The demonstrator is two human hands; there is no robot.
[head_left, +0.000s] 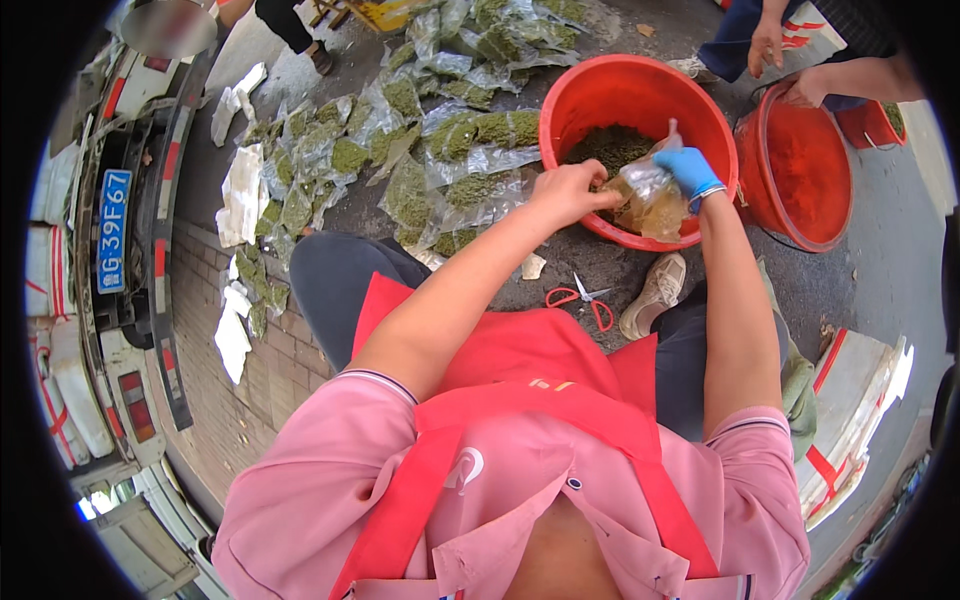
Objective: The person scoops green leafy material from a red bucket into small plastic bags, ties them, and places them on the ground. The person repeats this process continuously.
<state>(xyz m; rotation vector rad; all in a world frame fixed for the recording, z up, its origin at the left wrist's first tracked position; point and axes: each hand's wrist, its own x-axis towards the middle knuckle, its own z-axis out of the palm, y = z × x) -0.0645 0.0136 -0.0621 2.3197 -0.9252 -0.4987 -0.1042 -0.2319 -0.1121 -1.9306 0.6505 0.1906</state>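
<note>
My left hand (572, 190) is bare and grips one side of a clear plastic bag (650, 195) holding brownish-green dried plant matter. My right hand (690, 168), in a blue glove, pinches the bag's top on the other side. Both hold the bag over the near rim of a red bucket (570, 100), which has green dried matter (610, 148) in its bottom.
A heap of clear bags filled with green matter (420, 140) lies on the ground to the left of the bucket. Red-handled scissors (583, 298) lie by my shoe (655, 292). A second red bucket (800, 170) stands right, by another person's hands (768, 45). A vehicle's rear (115, 230) is far left.
</note>
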